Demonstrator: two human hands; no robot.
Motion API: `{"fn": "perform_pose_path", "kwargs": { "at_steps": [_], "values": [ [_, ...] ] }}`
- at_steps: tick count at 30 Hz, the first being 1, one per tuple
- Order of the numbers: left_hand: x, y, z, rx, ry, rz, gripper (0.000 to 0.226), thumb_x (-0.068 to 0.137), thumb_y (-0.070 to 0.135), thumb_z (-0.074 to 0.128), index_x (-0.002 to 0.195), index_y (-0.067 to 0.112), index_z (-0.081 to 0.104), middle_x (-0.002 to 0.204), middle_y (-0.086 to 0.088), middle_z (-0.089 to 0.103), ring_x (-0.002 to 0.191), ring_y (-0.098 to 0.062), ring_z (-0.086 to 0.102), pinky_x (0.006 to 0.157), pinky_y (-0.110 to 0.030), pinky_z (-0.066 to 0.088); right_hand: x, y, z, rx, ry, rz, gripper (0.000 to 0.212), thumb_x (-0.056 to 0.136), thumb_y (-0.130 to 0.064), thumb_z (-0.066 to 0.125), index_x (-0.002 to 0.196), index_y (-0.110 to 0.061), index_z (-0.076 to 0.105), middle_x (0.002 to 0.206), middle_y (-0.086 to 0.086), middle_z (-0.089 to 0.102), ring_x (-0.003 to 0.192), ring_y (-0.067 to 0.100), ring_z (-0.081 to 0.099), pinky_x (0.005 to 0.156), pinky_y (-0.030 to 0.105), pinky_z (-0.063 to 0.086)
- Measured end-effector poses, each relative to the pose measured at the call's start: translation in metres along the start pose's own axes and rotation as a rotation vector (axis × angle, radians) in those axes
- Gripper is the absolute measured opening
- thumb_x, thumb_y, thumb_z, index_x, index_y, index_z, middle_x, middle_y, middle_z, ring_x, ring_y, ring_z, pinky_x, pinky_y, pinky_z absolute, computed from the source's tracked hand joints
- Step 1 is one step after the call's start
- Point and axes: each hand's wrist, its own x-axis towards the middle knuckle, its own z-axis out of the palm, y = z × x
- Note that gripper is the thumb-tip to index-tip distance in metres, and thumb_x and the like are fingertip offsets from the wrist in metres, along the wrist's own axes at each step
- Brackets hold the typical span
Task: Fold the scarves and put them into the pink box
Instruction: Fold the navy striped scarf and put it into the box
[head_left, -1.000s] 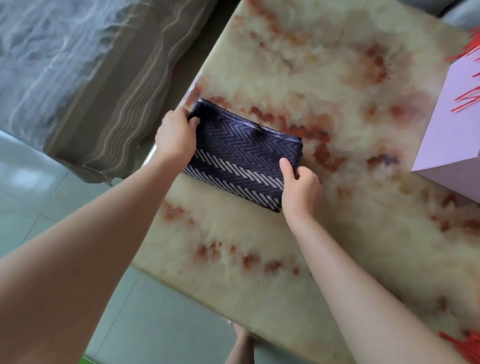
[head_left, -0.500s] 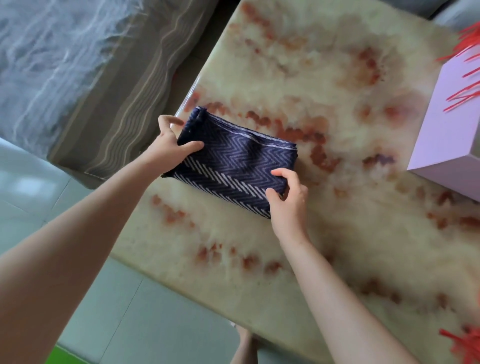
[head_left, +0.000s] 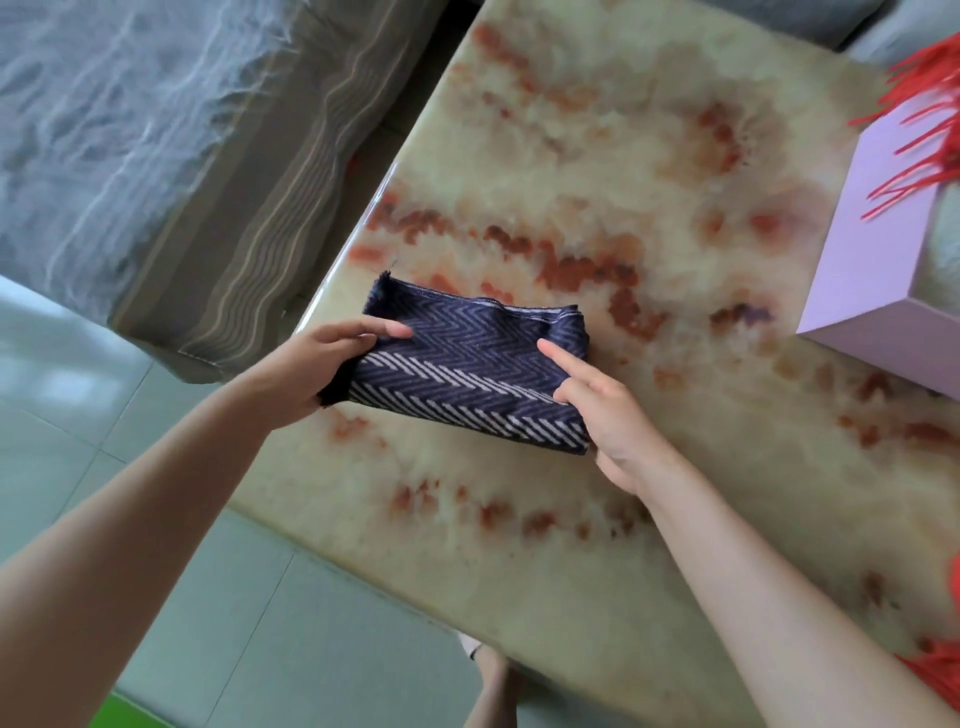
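Observation:
A folded navy scarf (head_left: 467, 358) with a white zigzag weave is held near the left edge of the marble table (head_left: 597, 156). My left hand (head_left: 306, 369) grips its left end, thumb on top and fingers underneath. My right hand (head_left: 602, 415) pinches the near right corner, with the index finger stretched across the top of the cloth. The pink box (head_left: 878, 270) stands at the right edge of the view, well apart from the scarf. Red fringe (head_left: 930, 124) of another scarf hangs over the box's top.
A sofa with a grey throw (head_left: 145, 145) stands close to the table's left side. More red fringe (head_left: 935, 670) lies at the table's near right corner. Pale floor tiles (head_left: 260, 623) show below the near edge. Bare marble lies between scarf and box.
Both hands went from pressing the scarf's ends flat to gripping them. The left thumb now lies on top and the right index finger has stretched out. The scarf's left end looks raised.

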Motion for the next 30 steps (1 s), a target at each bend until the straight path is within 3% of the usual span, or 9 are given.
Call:
{"fn": "perform_pose_path", "kwargs": {
  "at_steps": [2,4,8,14,19,24,26,28,30],
  "values": [
    [-0.004,0.003,0.007,-0.068,-0.096,-0.106,0.040,0.099,0.005,0.035,0.114,0.024,0.067,0.111,0.004,0.069,0.079,-0.007,0.062,0.056,-0.013,0.050,-0.005,0.005,-0.011,-0.001,-0.050,0.040,0.057,0.080,-0.009,0.049,0.124,-0.045,0.058,0.141,-0.007,0.048,0.132,0.011,0.040,0.114,0.034,0.026],
    [-0.007,0.006,0.016,-0.098,-0.102,-0.204,0.040,0.097,0.008,0.038,0.123,0.027,0.062,0.119,0.004,0.066,0.078,-0.007,0.061,0.053,-0.014,0.050,-0.014,0.006,-0.024,0.028,-0.102,0.068,0.063,0.070,-0.012,0.052,0.121,-0.049,0.057,0.143,-0.006,0.046,0.133,0.015,0.041,0.116,0.041,0.024],
    [-0.017,0.012,0.049,-0.124,-0.120,-0.265,0.037,0.090,0.016,0.051,0.125,0.028,0.060,0.118,0.003,0.066,0.075,-0.006,0.066,0.056,-0.015,0.052,-0.034,0.007,-0.056,-0.053,-0.090,-0.009,0.070,0.081,0.005,0.048,0.134,-0.040,0.049,0.145,-0.013,0.040,0.130,0.003,0.038,0.112,0.025,0.022],
    [-0.025,0.027,0.123,-0.079,-0.173,-0.145,0.050,0.087,0.001,0.056,0.129,0.027,0.056,0.121,-0.005,0.064,0.083,-0.013,0.068,0.062,-0.019,0.053,-0.070,0.001,-0.125,-0.106,-0.024,-0.085,0.073,0.085,0.004,0.047,0.139,-0.044,0.040,0.133,-0.023,0.047,0.110,-0.011,0.048,0.092,0.014,0.034],
    [-0.021,0.063,0.206,-0.040,-0.226,0.017,0.056,0.083,-0.003,0.058,0.129,0.028,0.055,0.123,-0.007,0.063,0.092,-0.016,0.066,0.075,-0.020,0.055,-0.110,-0.016,-0.209,-0.159,0.092,-0.170,0.075,0.084,0.002,0.048,0.133,-0.055,0.040,0.141,-0.023,0.041,0.126,-0.004,0.041,0.108,0.023,0.027],
    [-0.011,0.115,0.297,0.056,-0.251,0.169,0.064,0.083,-0.006,0.060,0.136,0.028,0.048,0.127,-0.003,0.058,0.099,-0.013,0.062,0.086,-0.021,0.053,-0.136,-0.034,-0.295,-0.138,0.265,-0.233,0.078,0.082,0.008,0.047,0.137,-0.047,0.040,0.144,-0.014,0.042,0.129,0.003,0.043,0.114,0.032,0.030],
    [0.000,0.135,0.332,0.135,-0.247,0.242,0.067,0.081,0.001,0.066,0.134,0.037,0.048,0.131,-0.004,0.054,0.104,-0.013,0.059,0.092,-0.024,0.050,-0.139,-0.042,-0.326,-0.132,0.358,-0.252,0.078,0.081,0.011,0.046,0.139,-0.042,0.040,0.144,-0.009,0.044,0.126,0.009,0.048,0.112,0.032,0.033],
    [0.015,0.151,0.364,0.295,-0.200,0.316,0.072,0.067,0.023,0.074,0.128,0.051,0.048,0.136,-0.007,0.047,0.117,-0.019,0.053,0.103,-0.033,0.044,-0.139,-0.050,-0.354,-0.137,0.464,-0.269,0.078,0.079,0.010,0.045,0.138,-0.040,0.041,0.137,-0.005,0.053,0.119,0.022,0.053,0.105,0.034,0.039],
    [0.030,0.164,0.395,0.429,-0.123,0.393,0.078,0.062,0.029,0.070,0.133,0.048,0.044,0.133,-0.009,0.041,0.120,-0.021,0.048,0.109,-0.036,0.037,-0.135,-0.057,-0.379,-0.132,0.541,-0.285,0.076,0.079,0.009,0.045,0.139,-0.039,0.042,0.121,-0.009,0.060,0.103,0.024,0.059,0.090,0.028,0.044]
  ]
}}
